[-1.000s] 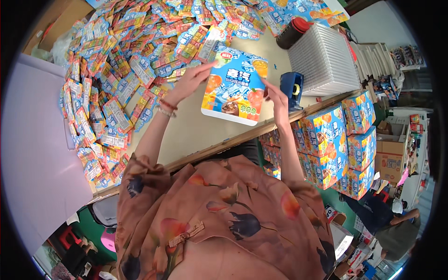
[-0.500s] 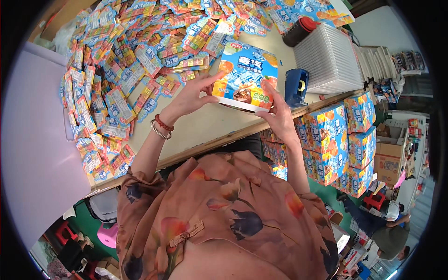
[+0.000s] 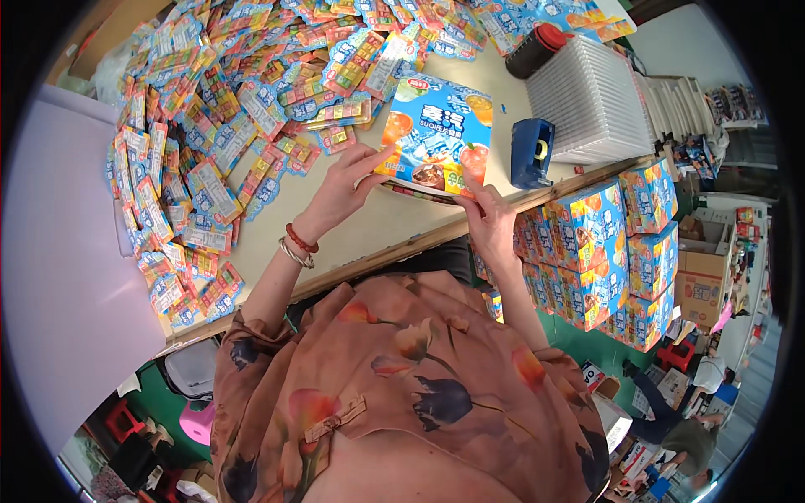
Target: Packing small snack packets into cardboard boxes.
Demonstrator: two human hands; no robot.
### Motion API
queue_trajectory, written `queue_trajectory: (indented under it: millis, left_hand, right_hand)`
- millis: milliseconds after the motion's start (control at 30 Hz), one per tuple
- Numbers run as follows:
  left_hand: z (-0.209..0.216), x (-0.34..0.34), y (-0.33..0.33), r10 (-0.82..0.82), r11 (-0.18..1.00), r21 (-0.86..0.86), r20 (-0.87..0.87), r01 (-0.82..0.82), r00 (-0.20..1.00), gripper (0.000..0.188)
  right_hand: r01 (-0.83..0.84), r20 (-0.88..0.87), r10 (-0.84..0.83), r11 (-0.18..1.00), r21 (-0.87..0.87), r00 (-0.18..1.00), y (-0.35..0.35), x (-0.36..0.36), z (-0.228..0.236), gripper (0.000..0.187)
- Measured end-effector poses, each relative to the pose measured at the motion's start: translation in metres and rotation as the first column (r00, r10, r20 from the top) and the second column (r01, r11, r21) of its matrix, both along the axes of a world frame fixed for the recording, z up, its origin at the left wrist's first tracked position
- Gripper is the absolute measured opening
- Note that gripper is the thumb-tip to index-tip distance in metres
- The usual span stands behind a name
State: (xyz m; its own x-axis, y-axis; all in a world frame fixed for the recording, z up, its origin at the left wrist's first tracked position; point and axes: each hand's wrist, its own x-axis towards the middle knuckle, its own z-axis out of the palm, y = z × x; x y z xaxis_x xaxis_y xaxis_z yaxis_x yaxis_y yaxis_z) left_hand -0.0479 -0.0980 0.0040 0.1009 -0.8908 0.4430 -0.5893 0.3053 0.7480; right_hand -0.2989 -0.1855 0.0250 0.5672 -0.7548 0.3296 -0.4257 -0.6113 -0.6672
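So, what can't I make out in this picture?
All in the head view:
Underside of the blue carton: hidden behind its printed face.
Parts of its near edge: covered by the left hand and right hand.
Far end of the pile of small packs: cut off by the top edge.
Some stacked boxes: hidden behind the right forearm.
Background person's doings: too small.

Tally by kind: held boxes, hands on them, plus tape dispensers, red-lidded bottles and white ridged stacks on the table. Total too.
Held box: 1
Hands: 2 (left hand, right hand)
Blue tape dispenser: 1
Red-lidded bottle: 1
White ridged stack: 1
Total: 6
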Motion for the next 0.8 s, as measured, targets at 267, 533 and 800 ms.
queue_trajectory:
  millis: [267,533,800]
  left_hand:
    - [-0.016,-0.005,0.008,0.001,0.999,-0.044,0.049,0.001,0.999,0.044]
    - [0.01,0.009,-0.008,-0.041,0.987,-0.136,0.331,0.091,0.943,0.025]
    - [0.01,-0.006,-0.012,-0.287,0.951,0.027,0.441,0.307,0.851,0.036]
  right_hand:
    - [-0.052,0.026,0.052,0.999,-0.012,0.998,-0.002,-0.01,-0.018,0.04]
    - [-0.051,0.064,0.059,0.991,-0.126,0.996,-0.002,-0.009,-0.027,0.044]
    - [-0.038,-0.183,-0.02,0.951,-0.308,0.983,0.003,-0.017,-0.024,0.046]
